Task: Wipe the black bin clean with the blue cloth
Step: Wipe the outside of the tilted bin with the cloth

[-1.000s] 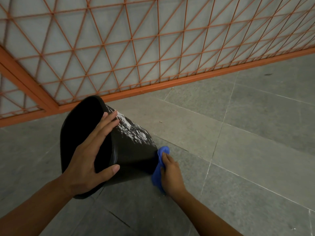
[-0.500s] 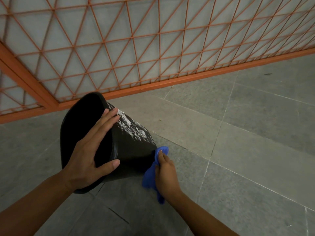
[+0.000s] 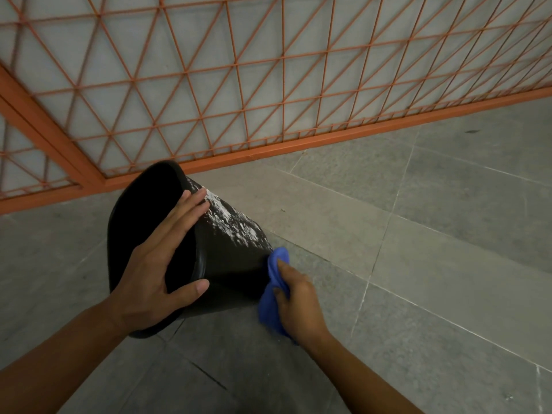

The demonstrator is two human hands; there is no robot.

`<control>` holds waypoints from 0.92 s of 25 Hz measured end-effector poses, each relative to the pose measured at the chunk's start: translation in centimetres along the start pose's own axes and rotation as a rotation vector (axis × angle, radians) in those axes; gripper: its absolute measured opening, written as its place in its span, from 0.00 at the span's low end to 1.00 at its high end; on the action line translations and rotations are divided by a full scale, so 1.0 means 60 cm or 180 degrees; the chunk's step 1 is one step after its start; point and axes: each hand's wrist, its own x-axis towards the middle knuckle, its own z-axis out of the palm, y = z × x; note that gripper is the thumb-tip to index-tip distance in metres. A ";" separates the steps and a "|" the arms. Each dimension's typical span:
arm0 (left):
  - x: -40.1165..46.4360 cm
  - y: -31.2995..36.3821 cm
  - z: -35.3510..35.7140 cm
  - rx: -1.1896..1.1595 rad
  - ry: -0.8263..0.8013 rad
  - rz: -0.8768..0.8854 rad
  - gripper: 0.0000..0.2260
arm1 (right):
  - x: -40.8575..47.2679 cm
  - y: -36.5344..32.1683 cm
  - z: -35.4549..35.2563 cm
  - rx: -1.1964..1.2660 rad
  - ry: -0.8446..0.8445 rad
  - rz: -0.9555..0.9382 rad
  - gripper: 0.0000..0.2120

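A black bin (image 3: 230,264) lies tipped on its side on a grey tiled floor (image 3: 433,264), its long axis running from lower left to upper right, the wide open mouth turned toward the camera and to the left, the narrower base pointing away to the right. A patch of white residue (image 3: 236,225) streaks the upper side of its outer wall. The left hand (image 3: 155,270) rests flat across the rim of the mouth, fingers straight and spread along the upper edge, thumb stretched along the lower rim, bracing the bin without curling round it. At the base end, the right hand (image 3: 298,306) grips a bunched blue cloth (image 3: 273,291), fingers curled round it, and presses it against the bin's bottom corner where that end meets the floor; the cloth sits between hand and bin, just to the right of the bin's base and well apart from the left hand. Behind the bin, an orange metal lattice fence (image 3: 268,85) with a solid bottom rail runs across the frame, close to the rim at upper left. To the right and toward the camera, open floor stretches away, crossed by pale grout lines.
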 end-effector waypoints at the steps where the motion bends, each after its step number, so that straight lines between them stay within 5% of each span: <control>1: 0.000 0.000 0.001 0.0009 -0.0011 0.0014 0.40 | 0.006 0.003 0.010 -0.0068 -0.0096 0.0019 0.23; 4: -0.001 0.000 0.000 0.0051 -0.0023 0.0068 0.40 | 0.023 0.020 -0.013 -0.0416 -0.0160 0.0323 0.20; 7: -0.001 -0.008 -0.009 0.0150 -0.0134 0.0088 0.39 | 0.020 0.005 -0.062 0.0136 -0.0087 0.0421 0.21; 12: 0.011 -0.010 -0.020 0.0155 0.0116 0.0080 0.33 | -0.009 -0.090 -0.093 0.1284 -0.0286 -0.0329 0.18; 15: 0.026 -0.010 -0.008 0.0056 0.0528 -0.0225 0.31 | -0.021 -0.123 -0.073 0.1136 -0.0282 -0.0755 0.18; 23: 0.026 -0.022 0.010 0.0110 0.0228 -0.0235 0.37 | -0.057 -0.146 0.007 0.1015 -0.0403 -0.1362 0.23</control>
